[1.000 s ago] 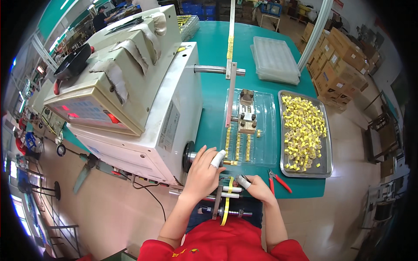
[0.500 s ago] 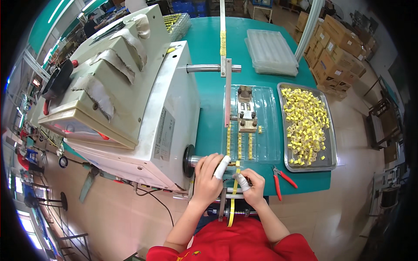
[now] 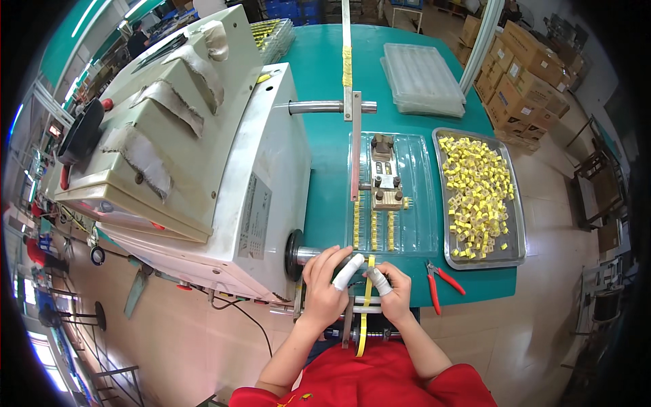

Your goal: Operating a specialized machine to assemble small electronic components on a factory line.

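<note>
My left hand [image 3: 327, 285], a white wrap on its thumb, curls closed at the end of the metal spindle [image 3: 308, 254] that sticks out of the machine. A strip of yellow tape [image 3: 363, 322] runs up from near my red shirt to the spindle's end, passing between my two thumbs. On its right side my right hand [image 3: 395, 288], thumb also wrapped, pinches closed beside the tape. The fingers hide whatever small piece lies between the two hands. Metal guide rods [image 3: 369, 307] cross just below them.
A large beige winding machine [image 3: 261, 183] fills the left. Ahead lies a clear plastic tray [image 3: 420, 230] with rows of yellow parts and a metal fixture [image 3: 386, 182]. To the right are a metal tray [image 3: 521, 261] of yellow bobbins, red-handled cutters [image 3: 435, 288] and stacked clear trays [image 3: 424, 78].
My left hand has shifted slightly down, and its thumb now sits nearer the tape and the right thumb. A small yellow part showing at the spindle's end is now mostly covered.
</note>
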Available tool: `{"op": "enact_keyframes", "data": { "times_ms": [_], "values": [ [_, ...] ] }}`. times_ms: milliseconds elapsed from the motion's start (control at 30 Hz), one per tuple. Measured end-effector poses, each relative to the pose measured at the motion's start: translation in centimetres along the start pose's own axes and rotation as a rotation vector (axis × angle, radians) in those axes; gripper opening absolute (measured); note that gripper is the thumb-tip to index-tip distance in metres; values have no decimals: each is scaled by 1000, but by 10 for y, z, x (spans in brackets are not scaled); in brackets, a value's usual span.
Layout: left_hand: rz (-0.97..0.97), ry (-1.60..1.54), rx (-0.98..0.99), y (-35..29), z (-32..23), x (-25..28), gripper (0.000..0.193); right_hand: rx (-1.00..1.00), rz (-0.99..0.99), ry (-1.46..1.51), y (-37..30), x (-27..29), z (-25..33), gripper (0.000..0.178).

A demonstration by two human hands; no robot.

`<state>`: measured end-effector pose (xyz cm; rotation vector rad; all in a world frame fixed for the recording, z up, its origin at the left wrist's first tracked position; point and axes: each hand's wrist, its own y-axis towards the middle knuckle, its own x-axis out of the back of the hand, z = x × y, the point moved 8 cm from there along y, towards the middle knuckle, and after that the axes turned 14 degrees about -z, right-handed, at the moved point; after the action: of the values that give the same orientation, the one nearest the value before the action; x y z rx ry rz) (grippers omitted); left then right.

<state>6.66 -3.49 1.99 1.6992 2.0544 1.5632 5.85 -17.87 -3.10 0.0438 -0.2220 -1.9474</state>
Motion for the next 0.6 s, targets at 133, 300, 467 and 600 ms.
{"op": "enact_keyframes", "data": {
  "times_ms": [133,300,467,600],
  "values": [
    [8,30,11,4,-4,-3,47,8,-26,-16,-1,3,-3,15],
    [124,84,-133,13,-6,-8,46,-27,22,-91,2,4,10,11],
    [197,38,-77,32,-9,-6,46,68,61,-194,2,10,24,14],
    [273,-43,-60,44,-9,-9,47,29,81,-331,0,11,21,15]
  ]
}}
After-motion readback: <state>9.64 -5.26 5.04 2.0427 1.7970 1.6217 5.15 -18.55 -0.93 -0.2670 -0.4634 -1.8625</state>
